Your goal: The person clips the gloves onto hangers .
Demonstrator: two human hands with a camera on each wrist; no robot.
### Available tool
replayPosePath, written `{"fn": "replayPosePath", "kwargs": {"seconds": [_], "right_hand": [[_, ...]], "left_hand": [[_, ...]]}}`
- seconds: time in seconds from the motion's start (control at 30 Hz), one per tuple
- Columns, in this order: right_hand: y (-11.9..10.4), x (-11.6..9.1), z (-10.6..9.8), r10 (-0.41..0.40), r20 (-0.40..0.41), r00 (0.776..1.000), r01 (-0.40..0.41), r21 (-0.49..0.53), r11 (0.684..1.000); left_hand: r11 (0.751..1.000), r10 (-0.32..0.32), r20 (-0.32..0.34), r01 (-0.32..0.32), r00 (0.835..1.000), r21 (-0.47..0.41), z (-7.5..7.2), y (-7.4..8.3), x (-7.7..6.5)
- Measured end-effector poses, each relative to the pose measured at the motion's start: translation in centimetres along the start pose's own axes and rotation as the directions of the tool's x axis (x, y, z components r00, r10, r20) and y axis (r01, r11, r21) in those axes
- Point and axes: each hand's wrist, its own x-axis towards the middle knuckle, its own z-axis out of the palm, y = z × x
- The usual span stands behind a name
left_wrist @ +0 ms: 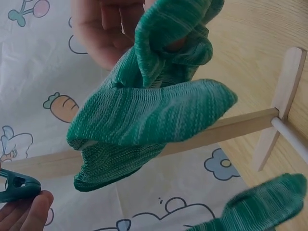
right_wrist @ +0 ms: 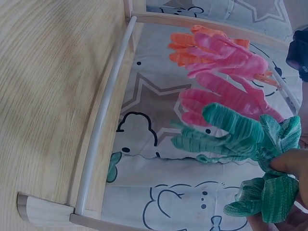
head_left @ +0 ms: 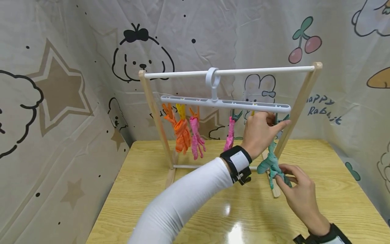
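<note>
At the right end of a pale grey clip hanger (head_left: 225,104), my left hand (head_left: 258,130) pinches a dark green clip (left_wrist: 21,186) between thumb and fingers. Lower down, my right hand (head_left: 300,193) grips a green knitted glove (head_left: 270,163) by its finger end. The glove's cuff (left_wrist: 89,163) stands apart from the clip in the left wrist view. Another green glove (right_wrist: 226,134) hangs beyond it, mostly hidden by my left arm in the head view. Pink gloves (head_left: 197,137) and orange gloves (head_left: 182,135) hang from other clips.
The hanger hooks over the white top bar (head_left: 262,70) of a wooden rack (head_left: 300,108). A white lower bar (right_wrist: 103,115) joins its feet. The rack stands on a light wood table (head_left: 140,196), with a printed curtain (head_left: 189,40) behind and to the sides.
</note>
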Motion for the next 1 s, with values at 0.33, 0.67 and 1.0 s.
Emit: {"fn": "replayPosePath", "kwargs": {"seconds": [0.33,0.67,1.0], "right_hand": [[-0.11,0.00,0.03,-0.005,-0.010,1.000,0.005,-0.004,1.000],[-0.16,-0.13,-0.06,-0.017,-0.022,1.000,0.017,0.015,1.000],[-0.27,-0.55,0.15,-0.015,-0.031,0.999,0.016,0.037,0.999]], "left_hand": [[1.000,0.010,-0.008,-0.010,1.000,0.013,0.07,0.13,0.02],[0.995,0.081,0.025,-0.082,0.996,0.055,0.04,0.01,-0.15],[0.998,0.055,0.040,-0.057,0.998,0.036,-0.10,0.29,-0.09]]}}
